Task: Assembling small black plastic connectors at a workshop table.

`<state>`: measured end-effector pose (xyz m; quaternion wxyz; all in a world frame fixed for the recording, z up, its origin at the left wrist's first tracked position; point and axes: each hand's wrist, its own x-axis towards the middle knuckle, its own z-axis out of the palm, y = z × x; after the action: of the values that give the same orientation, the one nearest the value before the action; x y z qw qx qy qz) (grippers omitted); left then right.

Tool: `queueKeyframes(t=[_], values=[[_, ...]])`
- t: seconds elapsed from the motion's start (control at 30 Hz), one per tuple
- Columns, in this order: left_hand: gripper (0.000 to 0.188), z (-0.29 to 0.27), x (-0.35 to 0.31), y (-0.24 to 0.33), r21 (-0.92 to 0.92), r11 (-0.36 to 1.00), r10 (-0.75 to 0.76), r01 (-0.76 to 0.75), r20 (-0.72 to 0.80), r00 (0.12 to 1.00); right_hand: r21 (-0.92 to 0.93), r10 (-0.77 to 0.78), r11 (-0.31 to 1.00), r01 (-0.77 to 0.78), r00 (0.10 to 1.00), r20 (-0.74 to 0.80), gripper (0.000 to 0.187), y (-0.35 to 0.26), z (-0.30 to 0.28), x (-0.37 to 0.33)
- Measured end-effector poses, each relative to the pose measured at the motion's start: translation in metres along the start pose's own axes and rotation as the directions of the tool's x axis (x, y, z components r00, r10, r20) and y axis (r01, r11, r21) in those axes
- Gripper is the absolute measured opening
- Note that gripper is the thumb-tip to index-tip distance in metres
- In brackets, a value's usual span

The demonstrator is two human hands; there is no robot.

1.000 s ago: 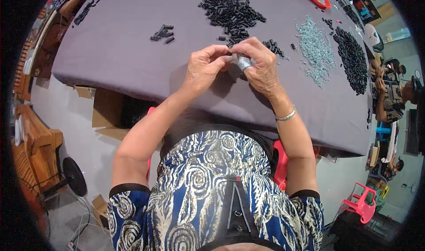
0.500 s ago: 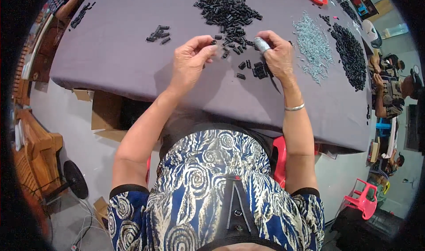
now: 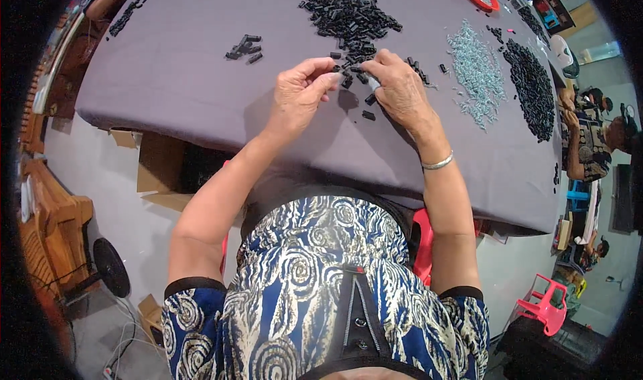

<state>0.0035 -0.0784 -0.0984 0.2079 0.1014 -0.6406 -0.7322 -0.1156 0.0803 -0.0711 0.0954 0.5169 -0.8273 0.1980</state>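
My left hand (image 3: 299,97) is closed in a pinch above the grey cloth, with a small black cylindrical part at its fingertips, partly hidden by the fingers. Just to its right, my right hand (image 3: 400,90) bends its fingers down close to the left fingertips; a finger wears a pale wrap (image 3: 374,83). What the right fingers pinch, if anything, is hidden. Around both hands lie loose black cylindrical parts (image 3: 368,115), which trail down from a large heap of black parts (image 3: 348,17) farther back.
A grey cloth covers the table (image 3: 181,78). On the right lie a pile of small silvery pieces (image 3: 477,72) and a long black pile (image 3: 530,88). A red tray (image 3: 494,5) stands at the far right. A few black parts (image 3: 244,49) lie left of my hands.
My right hand has moved left, closer to my left hand, and turned with its back upward. It now covers part of the black parts. My left hand has shifted slightly right and down.
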Motion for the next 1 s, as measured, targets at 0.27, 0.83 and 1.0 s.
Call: queueKeyframes(t=[0.27,0.83,1.0], values=[[0.021,0.008,-0.007,0.004,0.011,0.998,-0.058,0.057,0.088,0.994,0.386,0.241,0.899,-0.205,0.970,-0.046,0.017,0.001,0.001,-0.007],[0.016,0.011,-0.010,0.005,0.122,0.989,0.064,-0.083,0.150,0.987,0.843,0.254,0.484,-0.236,0.959,0.122,0.010,-0.019,-0.008,-0.004],[0.016,0.012,-0.011,0.004,0.118,0.987,0.086,-0.105,0.151,0.985,0.798,0.222,0.572,-0.190,0.972,0.072,0.011,-0.016,-0.005,-0.005]])
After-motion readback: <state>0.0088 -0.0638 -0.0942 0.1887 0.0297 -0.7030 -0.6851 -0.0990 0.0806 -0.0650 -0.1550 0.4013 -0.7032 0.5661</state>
